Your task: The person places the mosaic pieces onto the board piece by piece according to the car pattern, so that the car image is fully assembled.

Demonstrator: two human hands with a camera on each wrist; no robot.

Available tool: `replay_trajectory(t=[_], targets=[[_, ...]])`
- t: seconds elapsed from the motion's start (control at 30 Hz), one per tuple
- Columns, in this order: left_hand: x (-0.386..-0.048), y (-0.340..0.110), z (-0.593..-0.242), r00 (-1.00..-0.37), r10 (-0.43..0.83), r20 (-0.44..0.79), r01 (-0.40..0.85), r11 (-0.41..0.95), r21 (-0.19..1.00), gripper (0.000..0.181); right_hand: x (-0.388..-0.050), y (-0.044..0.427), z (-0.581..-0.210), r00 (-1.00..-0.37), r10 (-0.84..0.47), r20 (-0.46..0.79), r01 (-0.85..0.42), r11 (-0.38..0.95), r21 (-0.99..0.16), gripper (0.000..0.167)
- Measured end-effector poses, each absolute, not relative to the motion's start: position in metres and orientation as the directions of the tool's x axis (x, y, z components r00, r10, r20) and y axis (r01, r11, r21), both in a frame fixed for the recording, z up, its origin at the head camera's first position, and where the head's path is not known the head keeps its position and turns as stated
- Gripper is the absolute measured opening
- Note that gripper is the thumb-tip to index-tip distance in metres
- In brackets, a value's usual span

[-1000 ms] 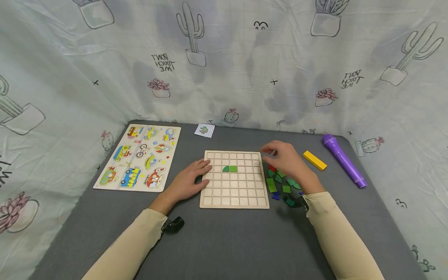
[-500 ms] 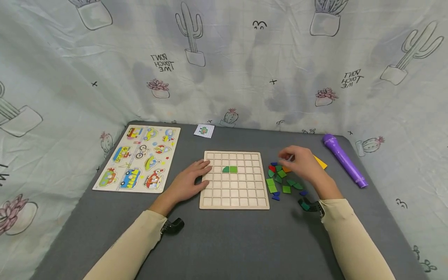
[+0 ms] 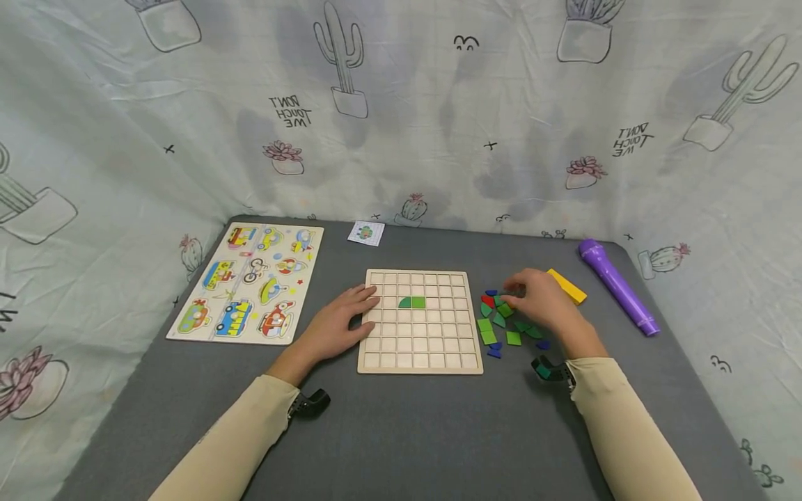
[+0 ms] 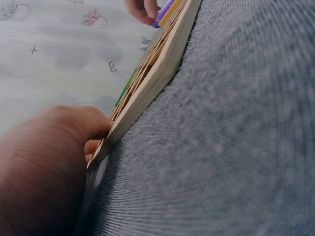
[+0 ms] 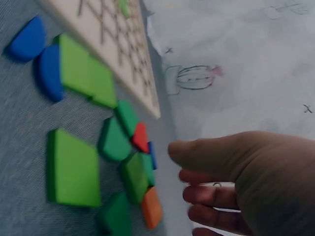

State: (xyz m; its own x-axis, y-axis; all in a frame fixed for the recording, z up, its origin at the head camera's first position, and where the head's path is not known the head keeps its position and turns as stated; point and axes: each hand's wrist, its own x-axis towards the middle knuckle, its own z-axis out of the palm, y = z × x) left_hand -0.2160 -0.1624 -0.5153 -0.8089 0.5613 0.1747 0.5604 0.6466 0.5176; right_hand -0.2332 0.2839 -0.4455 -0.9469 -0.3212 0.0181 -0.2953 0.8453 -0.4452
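Observation:
A wooden grid board [image 3: 420, 370] lies flat with a dark green quarter-round piece [image 3: 405, 303] and a light green square [image 3: 418, 303] side by side in its cells. My left hand [image 3: 343, 321] rests along the board's left edge, fingers stretched onto the rim. Just right of the board my right hand [image 3: 546, 300] hovers low over loose pieces. In the right wrist view its thumb and fingers are apart, with nothing visible between them. Near them lie an orange piece [image 5: 151, 209], a red piece [image 5: 140, 137] and a light green square [image 5: 74, 169].
A picture puzzle board [image 3: 247, 285] with vehicles lies at the left. Behind the grid board is a small printed card [image 3: 366, 234]. A yellow block [image 3: 567, 286] and a purple toy microphone [image 3: 617, 287] lie at the right. A patterned cloth hangs behind the table.
My right hand has drawn back from the board's upper right corner, shifted right, then come down over the loose pieces. The left hand stays where it was.

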Motion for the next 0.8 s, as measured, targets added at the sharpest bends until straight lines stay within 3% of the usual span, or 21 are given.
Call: replay_trajectory(t=[0.43, 0.8], targets=[[-0.216, -0.16, -0.515, -0.81, 0.562, 0.17, 0.559, 0.65, 0.516, 0.06, -0.24, 0.28, -0.462, -0.939, -0.343, 0.012, -0.326, 0.879, -0.348, 0.021], [-0.216, -0.161, -0.516, -0.809, 0.559, 0.184, 0.565, 0.651, 0.506, 0.06, -0.243, 0.279, -0.464, -0.953, -0.302, -0.007, -0.269, 0.861, -0.432, 0.036]])
